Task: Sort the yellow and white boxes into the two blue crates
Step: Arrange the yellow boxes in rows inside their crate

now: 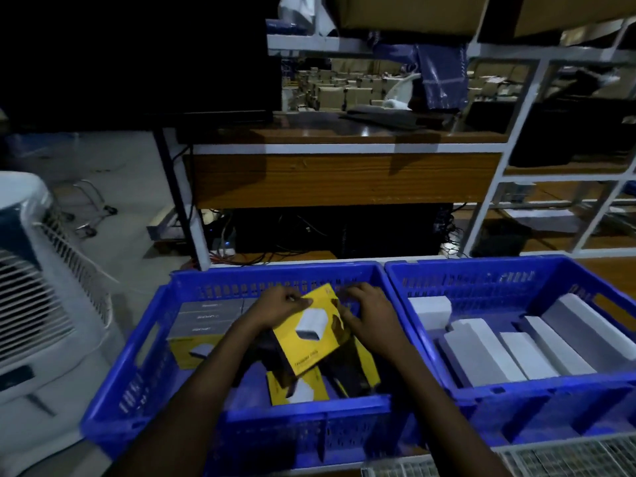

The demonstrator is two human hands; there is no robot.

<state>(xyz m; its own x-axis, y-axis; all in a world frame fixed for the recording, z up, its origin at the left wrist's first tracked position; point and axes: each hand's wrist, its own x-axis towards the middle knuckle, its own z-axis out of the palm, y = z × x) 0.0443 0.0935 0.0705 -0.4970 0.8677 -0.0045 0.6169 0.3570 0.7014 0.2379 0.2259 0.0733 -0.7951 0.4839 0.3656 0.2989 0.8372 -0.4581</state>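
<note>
Left hand (278, 309): grasping; thumb and fingers pinch the 10 o'clock edge of the held yellow box (318, 339).
Right hand (371, 320): grasping; fingers curl over the 2 o'clock edge of the same box.
Held yellow box: tilted, printed face up; over the middle of the left blue crate (132, 366).
Left blue crate: at 6 o'clock of the view; further yellow boxes (280, 387) lie at its 6 and 9 o'clock; grey-sided boxes (206, 318) sit in a row at its 10 o'clock.
Right blue crate (499, 268): at 4 o'clock of the view; just beside the left blue crate; white boxes (481, 352) lie side by side inside.
Air cooler (34, 287): white; at 9 o'clock of the view.
Wooden desk (344, 180): at 12 o'clock, beyond both crates; cables (275, 256) lie under it.
</note>
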